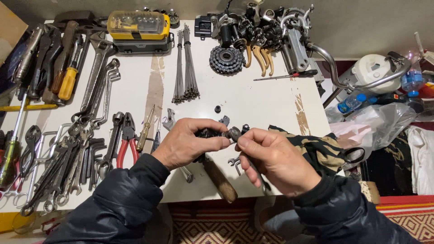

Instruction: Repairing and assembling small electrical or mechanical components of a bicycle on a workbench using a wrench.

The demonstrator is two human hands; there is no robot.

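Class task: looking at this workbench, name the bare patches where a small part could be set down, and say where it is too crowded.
Free: the white table between the spoke bundle and the sprocket, reaching down toward the hands, with only one small black part there; also the strip between the spokes and the wrenches. Crowded: the left side's tools and the far-right heap of bike parts.

Small black metal part [209, 133] mostly covered by left hand [190, 143] and right hand [271, 158] — shape not resolvable. Wooden handle [220, 180] — its head hidden under the hands. Yellow-handled screwdriver [13, 107] cut off at left edge.
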